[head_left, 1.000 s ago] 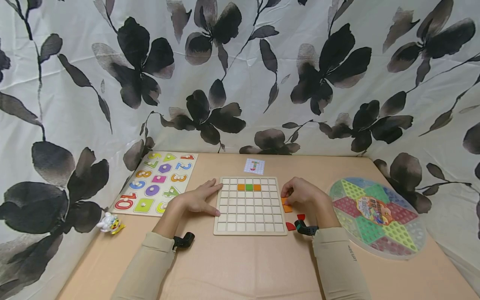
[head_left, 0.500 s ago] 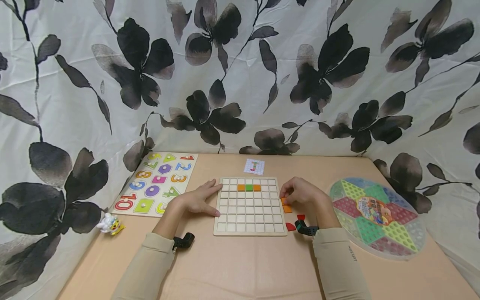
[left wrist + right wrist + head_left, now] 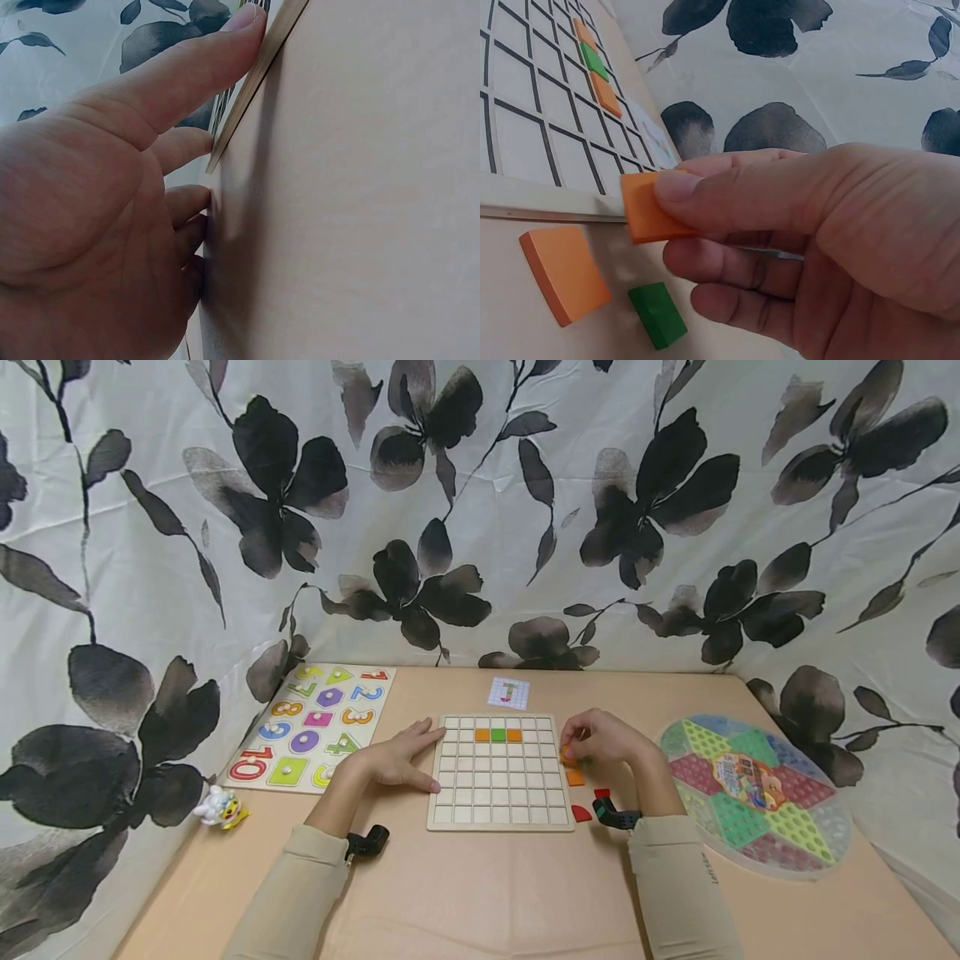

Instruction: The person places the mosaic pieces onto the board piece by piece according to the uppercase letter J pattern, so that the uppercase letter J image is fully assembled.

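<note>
A pale grid board (image 3: 495, 795) lies on the table, with two orange square tiles and a green square tile (image 3: 498, 735) between them in an upper row. At its left edge rests my left hand (image 3: 393, 758), fingers spread and relaxed; the thumb touches the board's side in the left wrist view. My right hand (image 3: 611, 739) pinches an orange square tile (image 3: 641, 214) between thumb and forefinger, just beyond the board's right edge. Below it on the table lie another orange tile (image 3: 564, 274) and a green tile (image 3: 658, 315), the latter hidden in the head view.
Two red pieces (image 3: 581, 813) lie near the right wrist. A small patterned card (image 3: 508, 692) is behind the board. A number-and-shape puzzle board (image 3: 317, 718) and a small toy figure (image 3: 221, 807) sit left, a round checkers board (image 3: 757, 793) right. Floral cloth (image 3: 525, 527) hangs behind.
My right hand has lifted an orange tile slightly off the spot beside the board, uncovering more of the other orange tile. My left hand stays where it was.
</note>
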`<state>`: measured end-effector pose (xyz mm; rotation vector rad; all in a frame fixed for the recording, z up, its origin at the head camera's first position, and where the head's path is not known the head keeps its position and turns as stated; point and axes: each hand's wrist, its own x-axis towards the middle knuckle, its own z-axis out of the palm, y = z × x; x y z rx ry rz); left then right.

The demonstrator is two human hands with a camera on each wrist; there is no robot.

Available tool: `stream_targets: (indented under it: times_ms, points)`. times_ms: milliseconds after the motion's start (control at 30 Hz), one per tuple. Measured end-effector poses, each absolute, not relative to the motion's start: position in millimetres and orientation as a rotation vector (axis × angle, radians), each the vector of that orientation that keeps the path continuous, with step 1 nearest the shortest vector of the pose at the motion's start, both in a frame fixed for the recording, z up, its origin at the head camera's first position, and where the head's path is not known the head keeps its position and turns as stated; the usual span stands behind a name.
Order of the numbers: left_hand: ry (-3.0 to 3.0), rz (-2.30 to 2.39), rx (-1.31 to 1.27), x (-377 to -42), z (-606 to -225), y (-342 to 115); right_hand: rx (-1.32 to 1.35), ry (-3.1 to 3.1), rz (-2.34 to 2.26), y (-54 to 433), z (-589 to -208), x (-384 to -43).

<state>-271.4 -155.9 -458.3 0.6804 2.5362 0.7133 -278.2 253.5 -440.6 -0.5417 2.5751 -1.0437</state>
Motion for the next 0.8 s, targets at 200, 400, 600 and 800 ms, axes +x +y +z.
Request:
stream_targets:
  times_ms: [200,400,600,800]
  points:
    - [2.533,0.711,0.671,-271.9,-458.4,-155.2,-0.509,2.608,-1.113,250.6,-438.6,-280.4]
    - [2.537,0.705,0.669,-272.4,-456.6,-153.4,-0.528,2.664,-1.18,248.6,-434.8,-281.2]
    - [2.529,0.7,0.668,-273.8,-454.6,-150.7,-0.554,2.733,-1.23,245.6,-433.7,-284.7]
    - [2.532,0.693,0.653,-274.7,-453.1,-150.0,-0.59,2.722,-1.272,238.0,-432.3,-288.8]
